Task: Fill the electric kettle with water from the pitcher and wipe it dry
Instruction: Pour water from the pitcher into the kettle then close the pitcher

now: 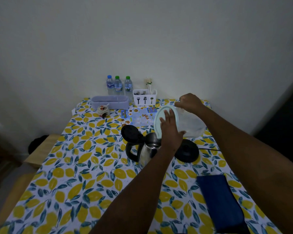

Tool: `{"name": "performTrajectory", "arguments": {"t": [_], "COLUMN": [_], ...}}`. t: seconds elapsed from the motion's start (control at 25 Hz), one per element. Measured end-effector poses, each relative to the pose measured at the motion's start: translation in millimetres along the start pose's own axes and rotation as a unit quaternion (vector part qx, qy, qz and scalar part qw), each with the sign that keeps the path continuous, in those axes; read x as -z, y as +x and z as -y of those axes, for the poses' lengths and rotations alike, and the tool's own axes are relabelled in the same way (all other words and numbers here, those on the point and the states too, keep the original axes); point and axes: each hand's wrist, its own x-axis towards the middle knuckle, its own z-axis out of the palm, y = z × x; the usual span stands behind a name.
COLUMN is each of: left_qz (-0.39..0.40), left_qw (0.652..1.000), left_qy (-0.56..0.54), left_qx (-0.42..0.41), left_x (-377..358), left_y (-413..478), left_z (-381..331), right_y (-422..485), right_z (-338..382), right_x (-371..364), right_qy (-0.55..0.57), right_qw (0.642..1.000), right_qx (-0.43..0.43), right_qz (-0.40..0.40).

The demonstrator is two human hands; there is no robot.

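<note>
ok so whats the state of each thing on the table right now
kettle: lid open, off its base, upright
kettle base: bare, cord attached
pitcher: tipped toward the kettle, lid on
right hand: gripping the pitcher
left hand: flat against the pitcher lid
blue cloth: folded, untouched
water bottles: capped, upright

near tablecloth [85, 174] bare; blue cloth [222, 203] blocks the right.

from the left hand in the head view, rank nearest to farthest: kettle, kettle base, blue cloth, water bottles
1. kettle: right under the left hand, lid open.
2. kettle base: just to its right.
3. water bottles: far back-left, by the wall.
4. blue cloth: near right edge of the table.
3 and 4 are close to call.
</note>
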Motion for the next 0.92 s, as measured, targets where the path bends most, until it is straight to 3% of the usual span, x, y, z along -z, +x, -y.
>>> {"name": "performTrajectory", "arguments": {"t": [0.92], "left_qz": [-0.026], "left_qw": [0.999], "left_qy": [-0.037], "left_qx": [-0.002], "left_x": [6], "left_y": [-8], "left_z": [-4], "right_y": [-9], "right_z": [13], "right_x": [14], "right_qy": [0.012], "right_qw": [1.000], "right_qx": [-0.001], "right_qz": [-0.013]}}
